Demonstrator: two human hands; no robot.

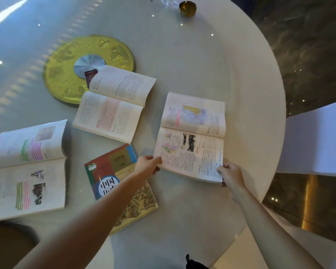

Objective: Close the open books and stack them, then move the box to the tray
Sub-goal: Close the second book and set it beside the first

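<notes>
Three books lie open on the white round table (182, 55). My left hand (147, 165) pinches the near left corner of the right open book (192, 136), and my right hand (229, 174) grips its near right corner. A second open book (114, 105) lies in the middle, and a third open book (27, 167) at the left. A closed book with a colourful cover (114, 171) rests under my left forearm. A small dark purple box (90, 74) sits on the gold round tray (66, 70), partly hidden by the middle book.
A small brass ashtray (187, 8) stands at the table's far edge. The table's rim curves along the right, with dark marble floor beyond it. A white-covered chair (314, 142) stands at the right. A dark round object (6, 245) is at the bottom left.
</notes>
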